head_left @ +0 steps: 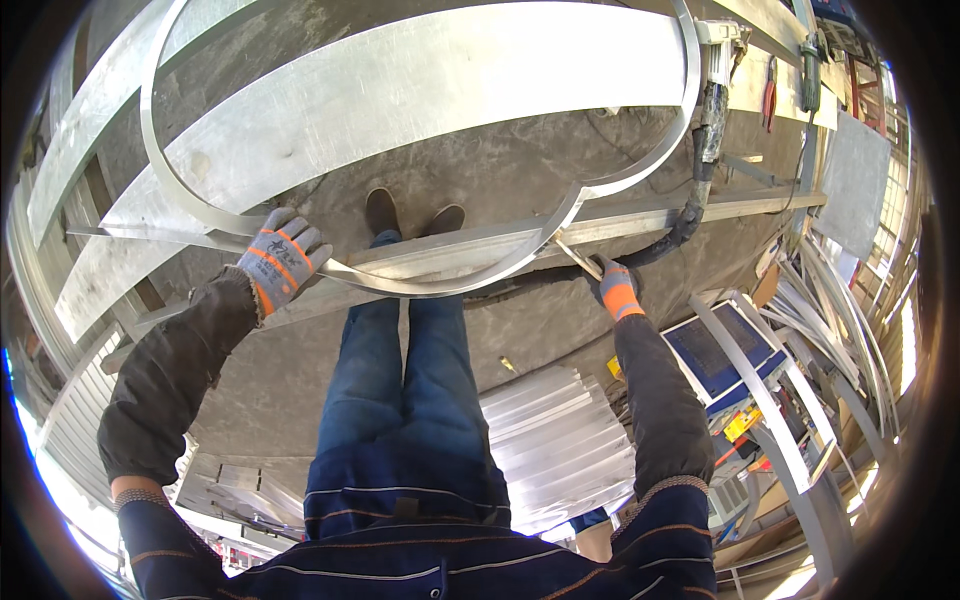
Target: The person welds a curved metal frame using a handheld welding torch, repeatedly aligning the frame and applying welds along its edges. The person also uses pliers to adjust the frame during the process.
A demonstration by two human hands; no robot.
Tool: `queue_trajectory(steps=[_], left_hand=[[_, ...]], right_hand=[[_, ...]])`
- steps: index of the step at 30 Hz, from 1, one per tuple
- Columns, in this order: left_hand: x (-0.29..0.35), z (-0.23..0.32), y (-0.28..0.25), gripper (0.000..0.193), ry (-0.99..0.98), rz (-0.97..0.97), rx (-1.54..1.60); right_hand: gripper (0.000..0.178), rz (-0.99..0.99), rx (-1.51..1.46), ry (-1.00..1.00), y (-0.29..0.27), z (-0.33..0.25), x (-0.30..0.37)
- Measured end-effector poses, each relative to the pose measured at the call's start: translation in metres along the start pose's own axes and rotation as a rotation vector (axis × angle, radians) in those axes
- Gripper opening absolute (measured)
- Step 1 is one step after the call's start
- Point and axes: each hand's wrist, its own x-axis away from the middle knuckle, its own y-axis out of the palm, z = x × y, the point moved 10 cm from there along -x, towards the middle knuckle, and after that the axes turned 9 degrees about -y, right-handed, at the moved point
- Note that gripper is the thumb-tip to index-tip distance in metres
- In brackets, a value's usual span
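A curved metal strip (430,286), bent into large joined arcs, spans the space before me. My left hand (285,258), in a grey and orange glove, is closed around its left part, where the arcs meet. In a matching glove, my right hand (615,285) grips a short, thin metal bar (578,256). The bar's far end reaches the strip's right side, just below a bend; I cannot tell whether it is joined there. Under the strip runs a long straight metal beam (640,222).
Wide curved metal sheets (420,75) lie beyond the strip. A black-wrapped hose (690,215) crosses at right, near red-handled pliers (769,95). Ribbed metal sheets (560,440) are stacked behind my legs. A blue-framed machine (725,350) and bent strips (840,330) stand at right.
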Motion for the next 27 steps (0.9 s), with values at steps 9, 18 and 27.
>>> queue_trajectory(steps=[9,18,27], left_hand=[[-0.004,0.0,-0.005,0.026,-0.013,-0.032,0.035],[0.004,0.002,-0.013,0.03,-0.087,0.027,0.173],[0.016,0.02,-0.029,0.038,-0.194,0.196,0.24]], right_hand=[[0.053,-0.008,-0.165,-0.143,0.029,-0.001,-0.019],[0.035,-0.041,-0.992,0.007,0.138,-0.001,0.022],[0.036,-0.001,-0.948,0.031,0.152,-0.058,0.064]])
